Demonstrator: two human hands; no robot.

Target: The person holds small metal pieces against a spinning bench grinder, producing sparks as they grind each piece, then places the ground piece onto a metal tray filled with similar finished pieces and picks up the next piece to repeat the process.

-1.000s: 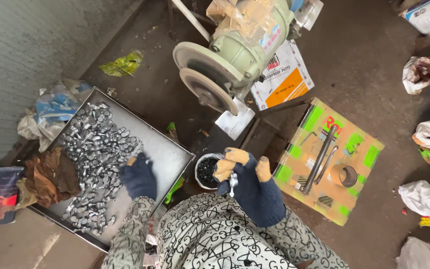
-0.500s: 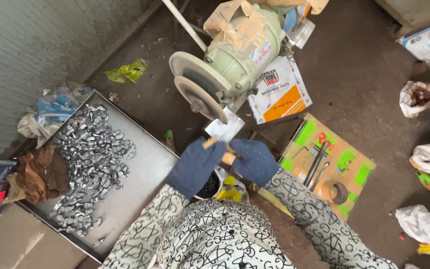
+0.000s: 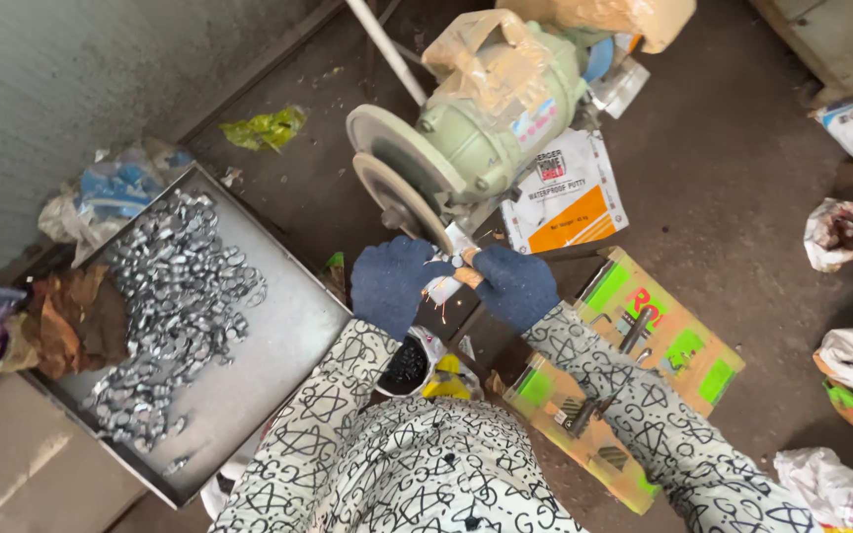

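Knit cloth gloves (image 3: 392, 284); matt grinding wheel (image 3: 402, 202) just above them; shiny metal pieces (image 3: 165, 296) on a dull metal tray (image 3: 278, 336) to their left.

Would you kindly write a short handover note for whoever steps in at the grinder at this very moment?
Left hand: gloved, gripping one end of a small metal piece.
Right hand: gloved, gripping the other end.
The piece is pressed to the grinding wheel; sparks are falling below it.
Metal tray on the left holds a heap of small silvery parts. A small tub of dark bits sits below the hands.
Done: cannot tell which parts are ground.
Left: the piece in hand is mid-grind.
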